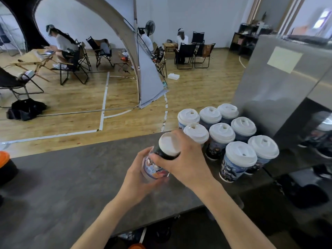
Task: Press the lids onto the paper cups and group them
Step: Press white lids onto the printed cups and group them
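Observation:
A printed paper cup (156, 169) with no lid is tilted above the grey counter (71, 177), and its white inside (168, 145) shows. My left hand (138, 177) wraps its lower body from the left. My right hand (186, 159) grips its dark upper part just under the rim. To the right, several printed cups with white lids (221, 134) stand close together in rows on the counter. The nearest lidded cup (237, 160) stands apart from my right hand.
A shiny metal box (280, 78) rises right behind the lidded cups. The counter's far edge (89, 143) drops to a wooden floor. An orange and black object (4, 164) sits at the counter's left edge. People sit on folding chairs (71, 67) far behind.

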